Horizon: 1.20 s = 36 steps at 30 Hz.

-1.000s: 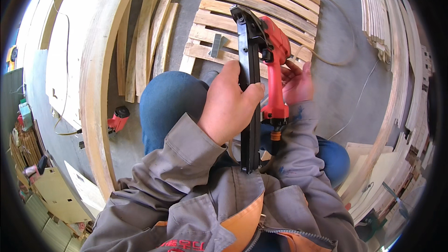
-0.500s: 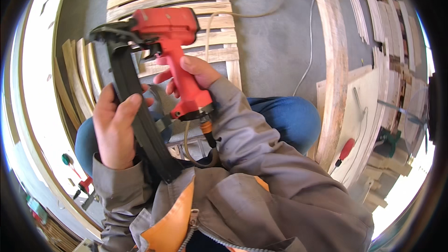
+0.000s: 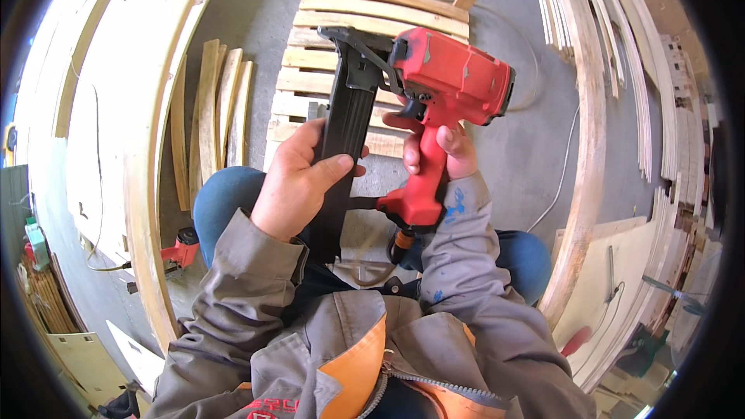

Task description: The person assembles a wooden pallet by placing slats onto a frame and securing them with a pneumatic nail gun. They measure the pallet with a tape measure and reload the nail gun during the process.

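Observation:
A red pneumatic nail gun (image 3: 458, 77) is held up in front of my chest, its body tilted down to the right. My left hand (image 3: 291, 186) grips its long black magazine (image 3: 349, 128), thumb across the front and fingers behind. Around the red handle, my right hand (image 3: 458, 155) is wrapped, partly hidden by it. An orange and black air fitting (image 3: 402, 245) joins the handle's lower end. Beyond the gun lies a slatted wooden piece (image 3: 303, 58), partly covered by the gun, with wooden bars at its far corners.
Several loose wooden strips (image 3: 209, 101) lie on the floor left of the slatted piece. Long beams flank me, one on the left (image 3: 147, 209) and one on the right (image 3: 594, 132). Beside the left beam rests another red tool (image 3: 183, 250). Stacked boards (image 3: 632, 54) fill the right.
The nail gun has moved right in the picture and turned, with its magazine more upright. Both hands keep hold of it. The view has shifted, showing the slatted piece's far edge.

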Each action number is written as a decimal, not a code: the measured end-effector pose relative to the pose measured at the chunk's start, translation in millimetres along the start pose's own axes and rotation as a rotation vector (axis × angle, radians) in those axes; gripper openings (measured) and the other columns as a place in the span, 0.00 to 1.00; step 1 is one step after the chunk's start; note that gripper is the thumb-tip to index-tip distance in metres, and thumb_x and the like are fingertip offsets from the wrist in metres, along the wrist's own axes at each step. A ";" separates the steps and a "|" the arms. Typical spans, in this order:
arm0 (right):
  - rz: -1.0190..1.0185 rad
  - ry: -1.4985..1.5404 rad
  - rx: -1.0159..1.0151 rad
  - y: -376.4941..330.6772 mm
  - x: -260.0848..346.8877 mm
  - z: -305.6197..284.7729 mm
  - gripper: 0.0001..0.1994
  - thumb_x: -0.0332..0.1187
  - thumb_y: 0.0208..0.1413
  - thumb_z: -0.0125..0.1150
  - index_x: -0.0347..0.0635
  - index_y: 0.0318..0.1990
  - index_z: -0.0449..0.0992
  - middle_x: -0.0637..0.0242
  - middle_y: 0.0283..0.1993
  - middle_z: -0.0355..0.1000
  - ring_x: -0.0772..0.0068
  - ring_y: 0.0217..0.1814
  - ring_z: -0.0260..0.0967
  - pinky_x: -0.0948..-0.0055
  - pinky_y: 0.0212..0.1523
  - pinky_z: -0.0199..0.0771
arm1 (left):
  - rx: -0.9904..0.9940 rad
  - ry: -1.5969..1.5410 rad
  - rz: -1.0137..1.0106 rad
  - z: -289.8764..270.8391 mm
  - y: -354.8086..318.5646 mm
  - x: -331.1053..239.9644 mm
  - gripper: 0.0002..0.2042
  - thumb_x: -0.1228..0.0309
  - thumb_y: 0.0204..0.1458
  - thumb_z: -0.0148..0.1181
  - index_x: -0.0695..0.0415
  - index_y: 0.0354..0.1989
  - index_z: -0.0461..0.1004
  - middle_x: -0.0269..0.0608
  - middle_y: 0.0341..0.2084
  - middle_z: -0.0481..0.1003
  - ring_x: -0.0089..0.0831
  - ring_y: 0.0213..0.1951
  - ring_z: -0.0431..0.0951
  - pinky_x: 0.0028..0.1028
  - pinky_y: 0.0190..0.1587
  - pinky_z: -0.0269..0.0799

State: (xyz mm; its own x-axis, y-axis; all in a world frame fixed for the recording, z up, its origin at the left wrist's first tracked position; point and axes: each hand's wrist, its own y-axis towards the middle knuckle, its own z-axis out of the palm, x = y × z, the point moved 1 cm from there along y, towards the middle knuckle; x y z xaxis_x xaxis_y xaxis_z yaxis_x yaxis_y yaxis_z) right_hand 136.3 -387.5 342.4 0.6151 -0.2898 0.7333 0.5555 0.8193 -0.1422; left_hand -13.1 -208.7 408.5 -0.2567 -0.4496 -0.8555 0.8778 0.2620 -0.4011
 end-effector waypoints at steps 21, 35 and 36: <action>0.034 -0.079 0.005 -9.0 4.8 2.1 0.35 0.41 0.53 0.65 0.35 0.65 0.60 0.45 0.58 0.71 0.70 0.31 0.75 0.73 0.28 0.77 | -0.005 0.162 -0.006 -12.3 2.3 21.8 0.16 0.83 0.55 0.56 0.69 0.52 0.70 0.44 0.39 0.78 0.28 0.38 0.79 0.27 0.44 0.76; 0.164 -0.113 -0.123 -9.1 -22.7 -20.5 0.29 0.44 0.55 0.61 0.35 0.60 0.66 0.53 0.36 0.77 0.68 0.31 0.73 0.70 0.30 0.74 | -0.138 -0.185 -0.168 -7.7 20.4 12.4 0.16 0.58 0.61 0.55 0.61 0.45 0.74 0.40 0.30 0.77 0.27 0.29 0.78 0.28 0.30 0.76; 0.163 -0.111 -0.121 -8.0 -22.8 -20.8 0.27 0.42 0.55 0.61 0.35 0.58 0.66 0.52 0.37 0.77 0.66 0.30 0.74 0.69 0.29 0.75 | -0.143 -0.235 -0.208 -9.7 29.2 12.7 0.17 0.55 0.62 0.54 0.59 0.43 0.75 0.38 0.28 0.77 0.26 0.28 0.78 0.28 0.28 0.75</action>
State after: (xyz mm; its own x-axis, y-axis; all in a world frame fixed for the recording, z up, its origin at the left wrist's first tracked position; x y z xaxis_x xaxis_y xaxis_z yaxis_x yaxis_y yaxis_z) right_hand 129.5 -397.8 313.0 0.6403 -0.0971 0.7620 0.5211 0.7837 -0.3380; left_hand 5.3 -198.5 382.7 -0.3096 -0.6861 -0.6583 0.7462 0.2538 -0.6155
